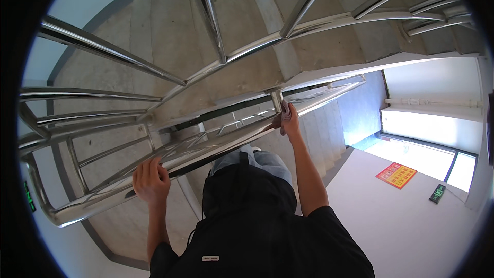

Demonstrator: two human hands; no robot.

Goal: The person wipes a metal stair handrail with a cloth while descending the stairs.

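A polished metal stair handrail (227, 144) crosses in front of me, from the lower left up to the right. My left hand (151, 180) rests on top of the rail, its fingers bent over it; I see no cloth or tool there. Farther up the same rail, my right hand (291, 120) holds a folded grayish-pink cloth (285, 114) against the metal, near a short upright post (276, 101). The palm side of each hand is hidden.
Stone stairs (239, 19) with another metal railing (251, 48) lie beyond the handrail. A narrow stairwell gap runs between the flights. At the right are a bright window (417, 158), a red and yellow sign (396, 175) and a green exit sign (437, 194) on the wall.
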